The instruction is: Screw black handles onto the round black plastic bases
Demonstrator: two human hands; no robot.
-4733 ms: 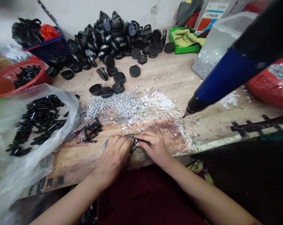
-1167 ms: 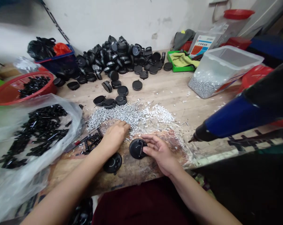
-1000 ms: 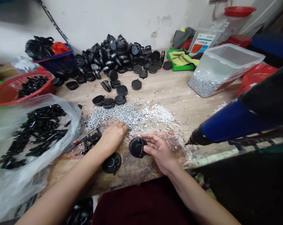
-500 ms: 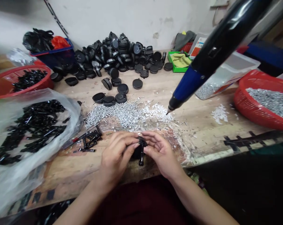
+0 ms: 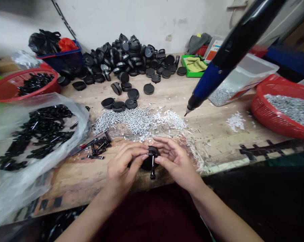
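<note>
Between my two hands, close to the bench's front edge, is a round black part (image 5: 148,164) with a glossy black arm (image 5: 153,168) sticking out toward me. My left hand (image 5: 126,161) pinches it from the left, thumb and fingers closed at its top. From the right, my right hand (image 5: 174,163) grips it with the thumb against the arm's upper end, its fingers curled behind. The fingers hide much of the part. Just beyond my hands lie silver pins (image 5: 131,119) and small white pieces (image 5: 169,119). Several loose black arms (image 5: 100,146) rest left of my left hand.
A power screwdriver (image 5: 210,77) hangs tip down above the right side. Round black parts (image 5: 126,58) are heaped by the wall. A plastic bag (image 5: 83,124) of black arms lies left; red baskets (image 5: 3,84) flank the bench, and a clear bin (image 5: 263,69) stands right.
The round black part between my hands has tilted, so more of its disc shows. My right hand has shifted slightly right. The hanging screwdriver's tip has moved a little right and up.
</note>
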